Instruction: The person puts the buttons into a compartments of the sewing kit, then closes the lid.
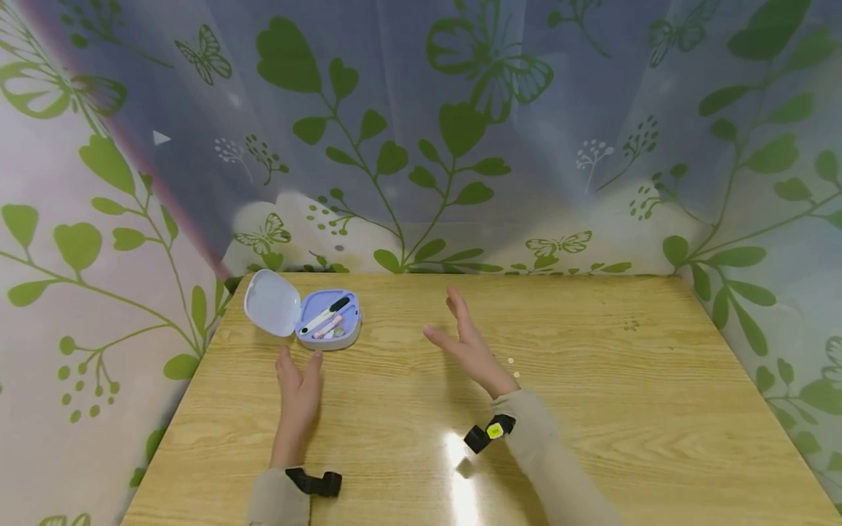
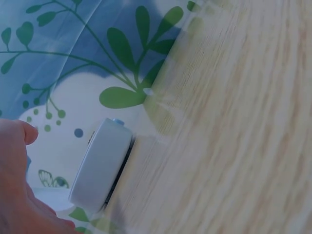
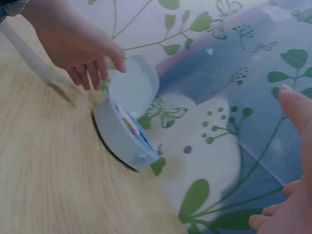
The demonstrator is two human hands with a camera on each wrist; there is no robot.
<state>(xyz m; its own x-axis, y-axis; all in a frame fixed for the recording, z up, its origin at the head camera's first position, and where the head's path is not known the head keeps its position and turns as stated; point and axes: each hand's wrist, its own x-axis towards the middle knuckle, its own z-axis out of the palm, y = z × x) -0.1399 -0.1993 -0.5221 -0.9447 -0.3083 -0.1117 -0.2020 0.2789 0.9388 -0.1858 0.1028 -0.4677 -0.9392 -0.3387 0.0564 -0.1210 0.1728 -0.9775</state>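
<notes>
A small pale-blue case (image 1: pixel 351 337) sits at the back left of the table with its lid (image 1: pixel 272 303) swung up to the left. Inside lie a slim white stick with black ends (image 1: pixel 322 318), a pinkish tube (image 1: pixel 329 326) and a small round piece. My left hand (image 1: pixel 299 398) hovers just in front of the case, fingers straight and nothing in it; the left wrist view shows the case side (image 2: pixel 100 165) beyond the thumb. Further right, my right hand (image 1: pixel 475 356) is held over the table, thumb and fingers spread, holding nothing.
The wooden table (image 1: pixel 625 409) meets a leaf-and-butterfly patterned curtain (image 1: pixel 421 146) at its back edge, with more of it at both sides. Two tiny pale spots (image 1: pixel 511 361) show beside the right wrist. Black cameras (image 1: pixel 322 483) are strapped to both wrists.
</notes>
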